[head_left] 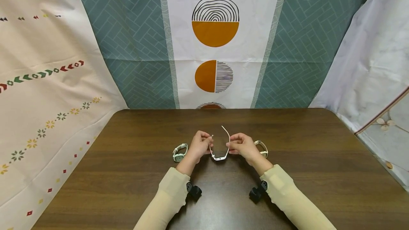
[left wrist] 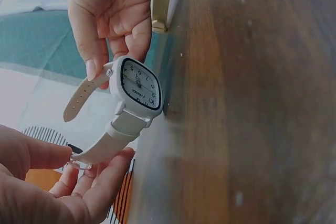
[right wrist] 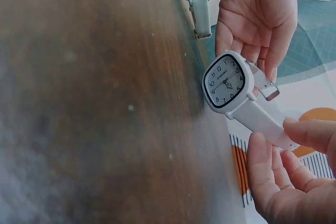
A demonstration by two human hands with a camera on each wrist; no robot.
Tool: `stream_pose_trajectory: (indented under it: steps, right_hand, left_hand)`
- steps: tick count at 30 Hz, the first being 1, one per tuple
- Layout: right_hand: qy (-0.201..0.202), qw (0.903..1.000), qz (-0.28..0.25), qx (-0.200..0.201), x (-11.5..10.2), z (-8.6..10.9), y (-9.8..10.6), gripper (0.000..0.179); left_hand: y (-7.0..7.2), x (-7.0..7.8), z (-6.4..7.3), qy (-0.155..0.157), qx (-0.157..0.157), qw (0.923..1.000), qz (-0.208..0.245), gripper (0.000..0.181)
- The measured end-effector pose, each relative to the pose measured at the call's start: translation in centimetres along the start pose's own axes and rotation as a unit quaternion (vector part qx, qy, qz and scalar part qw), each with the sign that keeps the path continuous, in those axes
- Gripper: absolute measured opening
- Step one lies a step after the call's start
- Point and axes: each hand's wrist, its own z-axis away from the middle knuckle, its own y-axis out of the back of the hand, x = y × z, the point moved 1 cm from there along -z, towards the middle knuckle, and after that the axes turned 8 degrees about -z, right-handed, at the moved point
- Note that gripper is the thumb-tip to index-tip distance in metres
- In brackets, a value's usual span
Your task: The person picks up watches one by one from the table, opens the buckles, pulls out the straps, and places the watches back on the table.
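A white wristwatch (head_left: 219, 158) with a squarish case is held between the two hands, its strap unfastened and both ends raised. My left hand (head_left: 199, 145) pinches the buckle end of the strap; the metal buckle (right wrist: 271, 92) shows in the right wrist view. On the other side, my right hand (head_left: 241, 144) pinches the long strap piece (left wrist: 80, 98) with the holes. The numbered dial (right wrist: 226, 81) faces toward the person. Just left of the left hand stands a pale green watch (head_left: 179, 158). Partly behind the right wrist is a yellowish watch (head_left: 266, 150).
Everything rests on a dark brown wooden table (head_left: 127, 187). Patterned cloths (head_left: 140, 45) hang behind it and along both sides. A black wrist camera (head_left: 194, 191) is strapped on the left sleeve, and another black camera (head_left: 255, 194) on the right.
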Motion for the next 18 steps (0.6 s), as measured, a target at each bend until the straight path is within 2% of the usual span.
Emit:
stream_pose_trajectory:
  steps: [7, 18]
  right_hand:
    - [0.004, 0.9998, 0.015, 0.015, 0.28, -0.27, 0.02, 0.03]
    - [-0.021, 0.9992, -0.018, 0.03, 0.67, -0.57, 0.02, 0.029]
  left_hand:
    - [0.24, -0.35, -0.29, 0.015, 0.023, 0.9996, 0.001, 0.014]
    - [0.47, -0.26, -0.31, 0.025, 0.011, 0.9996, -0.003, 0.025]
